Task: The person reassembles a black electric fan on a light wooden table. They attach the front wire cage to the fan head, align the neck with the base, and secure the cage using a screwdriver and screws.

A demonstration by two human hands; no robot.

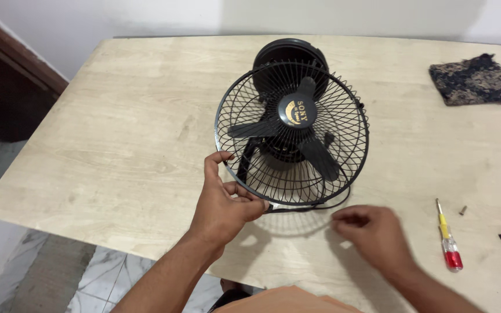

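We see a small black fan (293,124) standing mid-surface (123,127), its round cage tilted up and facing us, motor housing pointing away. Our left hand (225,200) grasps the cage's lower rim; our right hand (372,229), blurred, hovers loosely curled, empty, beside a screwdriver (449,240).

Fan (292,124) stands mid-bench (117,133), tilted back on its base. Left hand (222,200) at the lower left rim of the fan's grille, touching it. Right hand (372,232) on the bench in front of the fan. Screwdriver (448,240) right of that hand, screws (463,210) just behind it. Cloth (475,79) far right, at the back.
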